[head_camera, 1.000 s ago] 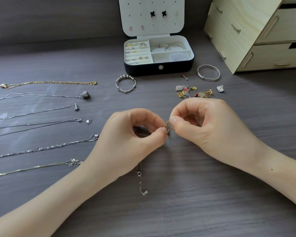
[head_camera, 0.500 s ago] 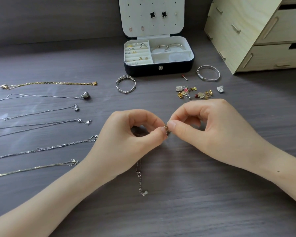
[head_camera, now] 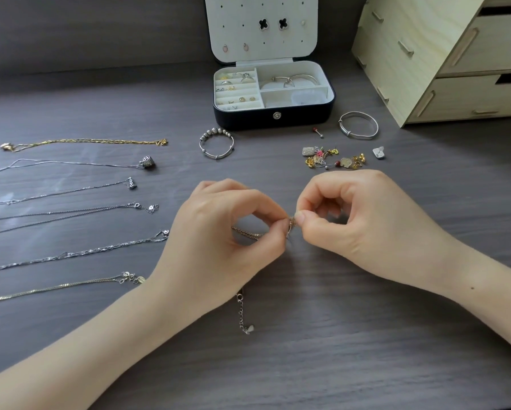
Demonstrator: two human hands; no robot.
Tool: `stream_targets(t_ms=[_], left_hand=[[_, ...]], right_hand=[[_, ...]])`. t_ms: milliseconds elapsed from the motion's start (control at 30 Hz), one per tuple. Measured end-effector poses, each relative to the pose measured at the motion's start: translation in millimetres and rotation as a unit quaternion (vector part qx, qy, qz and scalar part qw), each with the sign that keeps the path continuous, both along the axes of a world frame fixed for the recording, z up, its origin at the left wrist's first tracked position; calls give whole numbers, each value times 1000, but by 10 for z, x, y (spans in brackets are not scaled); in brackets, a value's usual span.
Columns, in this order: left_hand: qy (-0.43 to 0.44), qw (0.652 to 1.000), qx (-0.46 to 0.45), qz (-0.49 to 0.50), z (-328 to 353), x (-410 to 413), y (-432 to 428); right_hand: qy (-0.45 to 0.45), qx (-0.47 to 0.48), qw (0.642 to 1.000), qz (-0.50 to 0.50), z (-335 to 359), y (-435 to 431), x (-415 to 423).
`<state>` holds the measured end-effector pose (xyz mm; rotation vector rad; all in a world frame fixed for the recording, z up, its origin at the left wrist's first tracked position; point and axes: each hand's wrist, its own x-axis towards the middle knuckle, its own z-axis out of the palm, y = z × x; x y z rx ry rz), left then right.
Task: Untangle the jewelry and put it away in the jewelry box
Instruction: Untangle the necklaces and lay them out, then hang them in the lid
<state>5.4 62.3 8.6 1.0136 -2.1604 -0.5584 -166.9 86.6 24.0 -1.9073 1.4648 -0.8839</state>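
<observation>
Both hands are sitting close together in the middle, knuckles up, fingertips almost touching. The left hand is curling thumb and forefinger into a ring and pinching a thin chain at the tips. The right hand is mirroring it, thumb and forefinger nipping the same chain just beside the left fingertips (its other fingers are curling loosely under the palm). Both wrists are lying fairly straight. The bare forearms are angling inward, the left one from the bottom-left corner and the right one from the right edge.
</observation>
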Motion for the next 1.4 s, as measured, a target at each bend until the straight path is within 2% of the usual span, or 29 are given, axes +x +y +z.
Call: stream_targets(t_ms=[133,267,433,700,1000,1400], left_hand=[[26,996,72,37,8,-27,25],[112,976,189,3,4,-37,-23],[144,961,236,-15,-16,-36,-36],[90,971,223,-9,-28,-39,-45],[176,947,268,15,-31,-148,-23],[173,960,219,30,-79,-168,-21]], right_hand=[[-33,33,999,-19,-23,7,21],[-61,41,997,-34,-37,4,30],[-76,54,995,-30,-18,14,39],[-155,99,982,-32,15,11,38],[-229,95,968,-47,21,37,125],[-196,141,968,-70,20,17,105]])
